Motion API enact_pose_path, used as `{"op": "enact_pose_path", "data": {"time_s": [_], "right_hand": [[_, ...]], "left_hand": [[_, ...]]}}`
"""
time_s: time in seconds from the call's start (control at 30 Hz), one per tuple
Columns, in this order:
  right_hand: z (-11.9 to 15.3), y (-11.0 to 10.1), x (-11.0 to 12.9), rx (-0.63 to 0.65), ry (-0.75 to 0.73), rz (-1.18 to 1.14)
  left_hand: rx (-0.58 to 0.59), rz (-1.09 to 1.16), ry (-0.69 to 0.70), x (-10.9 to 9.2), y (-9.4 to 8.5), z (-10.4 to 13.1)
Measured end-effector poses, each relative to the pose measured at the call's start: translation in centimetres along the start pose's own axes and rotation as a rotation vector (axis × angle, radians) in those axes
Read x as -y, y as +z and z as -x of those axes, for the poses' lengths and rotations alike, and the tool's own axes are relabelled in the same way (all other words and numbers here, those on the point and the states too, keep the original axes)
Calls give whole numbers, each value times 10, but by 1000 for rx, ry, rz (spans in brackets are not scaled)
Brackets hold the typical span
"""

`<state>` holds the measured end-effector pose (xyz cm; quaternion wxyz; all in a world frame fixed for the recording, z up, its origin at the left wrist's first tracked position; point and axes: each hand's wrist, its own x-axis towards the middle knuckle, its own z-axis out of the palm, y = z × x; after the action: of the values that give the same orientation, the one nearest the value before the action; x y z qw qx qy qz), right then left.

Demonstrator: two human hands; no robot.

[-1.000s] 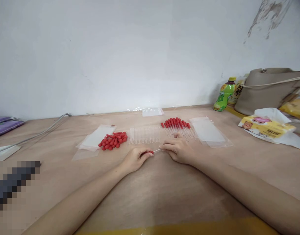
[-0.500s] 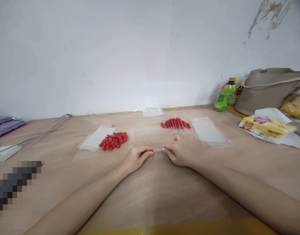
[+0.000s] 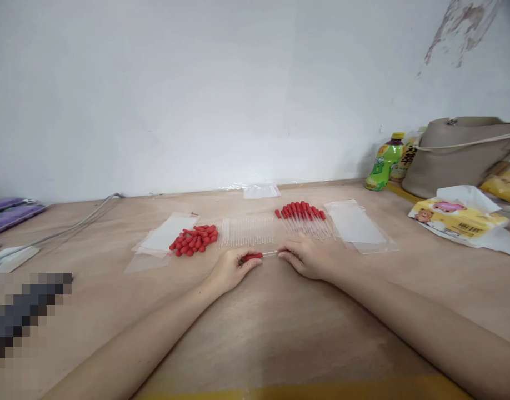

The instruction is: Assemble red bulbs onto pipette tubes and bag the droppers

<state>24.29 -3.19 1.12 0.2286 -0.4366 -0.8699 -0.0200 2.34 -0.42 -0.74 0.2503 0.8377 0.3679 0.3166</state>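
- Pile of red bulbs (image 3: 193,241): loose, at left; a sideways knock from the left wrist could scatter it.
- Left hand (image 3: 230,270): fingers closed around one red bulb (image 3: 252,257). Squeezing too hard could pinch its mouth and block entry.
- Row of clear tubes (image 3: 246,231): beyond the hands; a forward slip could disorder it.
- Clear tube (image 3: 270,253): spans the hands, one end at the bulb's mouth — seating depth cannot be told. Off-axis force could bend or crack it.
- Right hand (image 3: 305,259): gripping the tube's other end; weak pressure could let it slide.
- Red-capped tubes (image 3: 301,212): just beyond the right hand; a brush could shift them.
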Motion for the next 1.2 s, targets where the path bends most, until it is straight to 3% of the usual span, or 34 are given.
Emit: {"op": "enact_pose_path", "data": {"time_s": [0.17,0.5,1.2], "right_hand": [[-1,-5,10,-32,-17,70],[0,6,16,-80,-17,114],[-10,27,11,172,212,-450]], "left_hand": [[-14,-20,42,-1,-1,1],[-6,-86,87,-1,2,4],[-83,-108,174,5,2,4]]}}
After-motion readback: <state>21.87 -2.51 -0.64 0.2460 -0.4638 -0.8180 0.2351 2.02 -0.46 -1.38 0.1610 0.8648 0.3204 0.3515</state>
